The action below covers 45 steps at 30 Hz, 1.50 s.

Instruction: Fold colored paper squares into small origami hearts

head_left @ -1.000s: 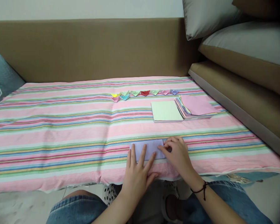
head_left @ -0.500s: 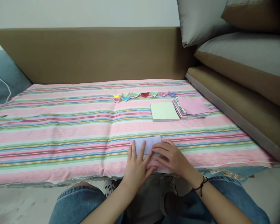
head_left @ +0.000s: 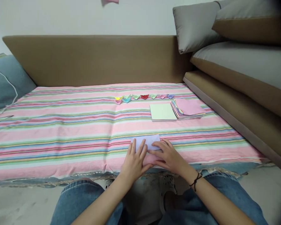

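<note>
The folded lavender sheet (head_left: pixel 152 140) lies flat on the striped cloth (head_left: pixel 61 131) that covers the couch seat, near the cloth's 6 o'clock edge and just right of its centre crease. The left hand (head_left: pixel 135 159) comes onto the sheet from 7 o'clock. Its palm is down and its fingers (head_left: pixel 142 147) are spread across the sheet's left half, so its grip is released and it presses rather than grasps. The right hand (head_left: pixel 168 156) comes in from 5 o'clock. Its fingers are extended and lie flat on the sheet's lower right part, with the fingertips (head_left: pixel 152 152) just beside the left hand's fingers. Its grip is likewise released, with nothing enclosed. A black cord band (head_left: pixel 194 181) sits on the right wrist. A white paper stack (head_left: pixel 162 112) lies at 1 o'clock from the sheet, well apart from it. A fanned stack of coloured sheets (head_left: pixel 189 107), pink on top, lies at 2 o'clock, touching or just beside the white stack. A row of small folded paper figures (head_left: pixel 144 97) in mixed colours lies at 12 o'clock, beyond both stacks. The brown backrest (head_left: pixel 96 59) runs along the cloth's 12 o'clock side. Brown-and-grey cushions (head_left: pixel 236 62) are piled at 3 o'clock, with a grey pillow (head_left: pixel 194 26) leaning above them. A blue-grey cushion (head_left: pixel 4 81) sits at 9 o'clock.
</note>
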Each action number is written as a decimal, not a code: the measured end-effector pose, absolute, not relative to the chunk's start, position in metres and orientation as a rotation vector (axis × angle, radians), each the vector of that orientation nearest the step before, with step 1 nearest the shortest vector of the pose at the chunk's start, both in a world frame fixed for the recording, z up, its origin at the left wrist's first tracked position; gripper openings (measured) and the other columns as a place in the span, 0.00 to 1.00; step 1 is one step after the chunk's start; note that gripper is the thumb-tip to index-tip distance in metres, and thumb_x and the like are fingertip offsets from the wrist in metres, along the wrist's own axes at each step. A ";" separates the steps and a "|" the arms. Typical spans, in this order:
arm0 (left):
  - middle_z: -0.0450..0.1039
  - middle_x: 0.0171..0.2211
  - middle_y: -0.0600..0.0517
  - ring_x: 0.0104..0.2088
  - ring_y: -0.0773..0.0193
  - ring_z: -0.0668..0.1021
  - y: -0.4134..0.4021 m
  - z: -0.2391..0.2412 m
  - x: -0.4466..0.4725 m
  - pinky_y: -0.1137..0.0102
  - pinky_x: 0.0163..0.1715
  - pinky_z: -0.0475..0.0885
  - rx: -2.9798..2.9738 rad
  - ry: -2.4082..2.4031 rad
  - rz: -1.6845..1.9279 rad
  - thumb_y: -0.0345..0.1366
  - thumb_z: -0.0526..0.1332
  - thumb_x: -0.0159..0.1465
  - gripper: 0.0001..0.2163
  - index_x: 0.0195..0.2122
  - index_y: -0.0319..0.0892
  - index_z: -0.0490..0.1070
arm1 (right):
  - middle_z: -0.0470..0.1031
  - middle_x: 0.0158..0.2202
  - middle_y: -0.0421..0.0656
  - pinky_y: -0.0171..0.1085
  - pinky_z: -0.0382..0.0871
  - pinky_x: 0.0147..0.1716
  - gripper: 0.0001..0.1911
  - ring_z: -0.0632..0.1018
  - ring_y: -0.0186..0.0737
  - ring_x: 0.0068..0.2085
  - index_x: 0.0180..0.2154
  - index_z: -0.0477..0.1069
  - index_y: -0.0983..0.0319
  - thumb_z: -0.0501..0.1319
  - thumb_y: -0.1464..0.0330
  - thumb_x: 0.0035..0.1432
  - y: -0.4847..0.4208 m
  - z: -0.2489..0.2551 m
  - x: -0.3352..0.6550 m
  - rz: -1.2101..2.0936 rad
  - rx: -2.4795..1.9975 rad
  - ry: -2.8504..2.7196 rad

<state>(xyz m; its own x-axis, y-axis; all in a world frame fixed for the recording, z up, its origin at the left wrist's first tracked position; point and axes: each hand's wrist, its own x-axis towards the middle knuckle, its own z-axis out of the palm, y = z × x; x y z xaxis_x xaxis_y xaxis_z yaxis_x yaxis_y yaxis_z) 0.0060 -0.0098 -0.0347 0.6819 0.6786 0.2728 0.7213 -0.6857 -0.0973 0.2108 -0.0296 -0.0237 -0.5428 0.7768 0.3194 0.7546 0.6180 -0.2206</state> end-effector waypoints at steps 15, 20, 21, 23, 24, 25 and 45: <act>0.43 0.65 0.44 0.61 0.35 0.49 -0.009 -0.032 0.002 0.46 0.55 0.54 -2.749 -1.053 -0.202 0.58 0.64 0.47 0.44 0.62 0.57 0.45 | 0.74 0.48 0.43 0.52 0.60 0.51 0.12 0.68 0.48 0.53 0.46 0.71 0.55 0.57 0.64 0.60 -0.039 -0.027 0.248 0.132 -1.324 -2.235; 0.42 0.65 0.44 0.61 0.35 0.49 -0.008 -0.031 0.001 0.46 0.54 0.55 -2.747 -1.033 -0.163 0.57 0.67 0.44 0.47 0.63 0.57 0.44 | 0.72 0.50 0.45 0.48 0.62 0.52 0.14 0.69 0.44 0.53 0.49 0.68 0.59 0.53 0.66 0.62 -0.024 -0.024 0.231 0.148 -1.278 -2.081; 0.42 0.65 0.44 0.61 0.35 0.49 -0.008 -0.032 0.001 0.46 0.54 0.55 -2.745 -1.031 -0.157 0.56 0.67 0.45 0.48 0.63 0.57 0.43 | 0.71 0.51 0.46 0.48 0.62 0.53 0.15 0.68 0.43 0.54 0.51 0.67 0.59 0.52 0.68 0.63 -0.020 -0.023 0.225 0.145 -1.254 -2.106; 0.41 0.65 0.43 0.62 0.36 0.48 -0.007 -0.033 0.001 0.46 0.55 0.55 -2.744 -1.034 -0.140 0.56 0.67 0.45 0.48 0.63 0.56 0.42 | 0.69 0.54 0.46 0.49 0.59 0.56 0.18 0.66 0.43 0.57 0.53 0.65 0.60 0.50 0.70 0.63 -0.012 -0.023 0.210 0.131 -1.196 -2.190; 0.41 0.65 0.43 0.62 0.35 0.48 -0.007 -0.033 0.001 0.45 0.55 0.54 -2.747 -1.039 -0.131 0.56 0.67 0.44 0.49 0.63 0.55 0.42 | 0.67 0.55 0.47 0.50 0.58 0.57 0.19 0.65 0.43 0.58 0.55 0.63 0.61 0.49 0.71 0.63 -0.009 -0.024 0.203 0.129 -1.172 -2.228; 0.41 0.65 0.42 0.62 0.35 0.47 -0.007 -0.034 0.001 0.45 0.55 0.54 -2.755 -1.041 -0.122 0.57 0.67 0.44 0.49 0.63 0.54 0.43 | 0.66 0.56 0.47 0.50 0.57 0.58 0.20 0.64 0.43 0.58 0.56 0.62 0.62 0.48 0.72 0.63 -0.006 -0.025 0.196 0.136 -1.149 -2.253; 0.52 0.62 0.47 0.62 0.47 0.54 -0.002 -0.026 -0.046 0.53 0.58 0.56 -2.936 -0.968 -0.181 0.46 0.67 0.52 0.38 0.61 0.43 0.52 | 0.59 0.60 0.50 0.50 0.59 0.58 0.29 0.60 0.44 0.61 0.61 0.51 0.63 0.45 0.79 0.58 0.007 -0.055 0.187 0.287 -1.180 -2.283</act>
<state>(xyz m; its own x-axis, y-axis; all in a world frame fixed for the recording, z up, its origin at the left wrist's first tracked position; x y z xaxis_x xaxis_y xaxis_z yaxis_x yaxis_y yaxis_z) -0.0465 -0.0021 -0.0258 0.7979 0.5896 0.1250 0.5949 -0.8038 -0.0058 0.1873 0.0067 -0.0547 -0.4645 0.8037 0.3720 0.6866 0.5921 -0.4219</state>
